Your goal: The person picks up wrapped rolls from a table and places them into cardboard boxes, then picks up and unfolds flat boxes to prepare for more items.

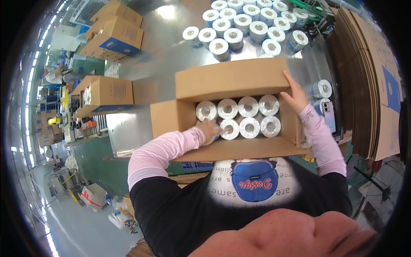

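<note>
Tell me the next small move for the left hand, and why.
Likely settle the roll under the left hand into the near-left corner of the box: that hand partly covers it, while the other seven rolls stand upright in two rows.

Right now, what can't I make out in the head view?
All in the head view:
Front-left spot in the open carton: mostly covered by the left hand.
Carton floor: mostly hidden beneath the packed rolls.
Roll by the phone: phone covers part.
Phone screen: faces away.
Cartons further left: contents mostly hidden by walls.
</note>
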Tool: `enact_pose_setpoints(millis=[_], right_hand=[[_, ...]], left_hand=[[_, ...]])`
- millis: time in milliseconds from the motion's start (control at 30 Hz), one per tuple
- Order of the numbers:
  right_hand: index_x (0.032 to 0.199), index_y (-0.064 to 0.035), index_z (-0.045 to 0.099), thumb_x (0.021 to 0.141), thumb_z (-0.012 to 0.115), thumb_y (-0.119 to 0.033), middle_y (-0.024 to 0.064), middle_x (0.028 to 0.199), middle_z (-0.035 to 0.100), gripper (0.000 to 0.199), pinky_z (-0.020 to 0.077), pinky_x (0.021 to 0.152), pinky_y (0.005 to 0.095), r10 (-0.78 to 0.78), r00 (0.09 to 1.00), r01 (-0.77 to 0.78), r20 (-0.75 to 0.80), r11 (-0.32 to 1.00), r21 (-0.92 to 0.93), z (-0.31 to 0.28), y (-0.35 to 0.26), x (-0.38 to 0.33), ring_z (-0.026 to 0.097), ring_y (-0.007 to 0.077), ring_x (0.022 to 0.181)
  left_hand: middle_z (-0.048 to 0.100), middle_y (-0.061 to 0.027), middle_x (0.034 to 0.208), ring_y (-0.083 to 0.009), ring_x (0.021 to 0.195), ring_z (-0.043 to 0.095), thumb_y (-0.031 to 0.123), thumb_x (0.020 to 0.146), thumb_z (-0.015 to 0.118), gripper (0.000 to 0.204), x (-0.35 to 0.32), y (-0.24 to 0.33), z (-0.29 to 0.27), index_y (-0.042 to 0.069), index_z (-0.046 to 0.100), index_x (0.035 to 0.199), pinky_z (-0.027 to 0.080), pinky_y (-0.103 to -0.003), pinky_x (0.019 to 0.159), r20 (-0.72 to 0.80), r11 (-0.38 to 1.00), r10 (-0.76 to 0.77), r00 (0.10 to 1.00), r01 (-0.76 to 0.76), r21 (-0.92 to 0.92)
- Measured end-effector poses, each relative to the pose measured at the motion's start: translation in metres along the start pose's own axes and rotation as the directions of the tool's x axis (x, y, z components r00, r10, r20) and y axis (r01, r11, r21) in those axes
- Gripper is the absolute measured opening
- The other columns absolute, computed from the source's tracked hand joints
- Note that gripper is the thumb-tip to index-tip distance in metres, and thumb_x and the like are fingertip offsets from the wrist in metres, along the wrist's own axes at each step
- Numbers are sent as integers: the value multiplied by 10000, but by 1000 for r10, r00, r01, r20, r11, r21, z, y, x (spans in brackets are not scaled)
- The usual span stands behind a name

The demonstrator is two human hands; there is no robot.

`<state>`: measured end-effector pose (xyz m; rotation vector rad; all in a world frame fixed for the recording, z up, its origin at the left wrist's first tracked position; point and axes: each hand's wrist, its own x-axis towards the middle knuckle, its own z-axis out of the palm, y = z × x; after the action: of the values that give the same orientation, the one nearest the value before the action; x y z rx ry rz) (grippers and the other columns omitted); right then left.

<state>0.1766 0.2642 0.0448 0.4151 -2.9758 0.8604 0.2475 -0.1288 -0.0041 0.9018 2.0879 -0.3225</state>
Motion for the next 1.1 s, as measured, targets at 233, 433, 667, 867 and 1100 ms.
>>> enact_pose_setpoints(millis=[233, 433, 667, 867, 1100], right_hand=[[1415, -123, 421, 802, 568, -59, 191, 1277, 557, 633, 390, 1025, 418, 33, 999, -15, -40, 928, 371, 10, 0, 27, 515, 367, 1170], [1474, -143, 314, 825, 591, -107, 223, 1328, 496, 707, 373, 1044, 432, -29, 999, 19, 16, 905, 425, 12, 6, 36, 482, 399, 1191], [1465, -178, 338, 849, 640, -180, 194, 1380, 465, 686, 423, 995, 382, 88, 995, -47, -52, 847, 530, 48, 113, 151, 485, 339, 1237], [1415, -198, 440, 792, 706, -297, 175, 1459, 368, 684, 246, 1117, 542, 185, 917, -33, 354, 919, -394, 99, 140, 218, 320, 322, 1376], [1121, -139, 654, 791, 655, -324, 188, 1240, 520, 378, 198, 1122, 519, 339, 912, -233, 231, 891, -389, 98, 142, 204, 421, 347, 1253]], left_hand=[[173, -144, 1568, -495, 1376, 223, 216, 942, 436, 480, 49, 17, 42, 292, 402, 1415, 373, -644, 972, 121, 994, -69, 990, 58, 98], [502, -170, 1359, -266, 1262, 481, 207, 957, 547, 456, 15, -15, -115, 89, 432, 1383, 420, -425, 1017, 326, 677, 485, 811, -112, -728], [637, -89, 1094, -148, 1022, 583, 170, 883, 633, 384, 127, -170, -276, 82, 569, 1251, 475, -302, 877, -646, 414, -301, 702, -514, -751], [490, -236, 1334, -380, 1265, 456, 218, 675, 738, 579, 264, -259, -193, 234, 609, 1239, 385, -402, 1069, -480, 775, -604, 636, 329, -540], [400, -243, 1393, -384, 1302, 372, 286, 755, 711, 492, 272, -209, -194, 203, 613, 1230, 371, -425, 1066, -305, 607, -787, 536, 585, -538]])
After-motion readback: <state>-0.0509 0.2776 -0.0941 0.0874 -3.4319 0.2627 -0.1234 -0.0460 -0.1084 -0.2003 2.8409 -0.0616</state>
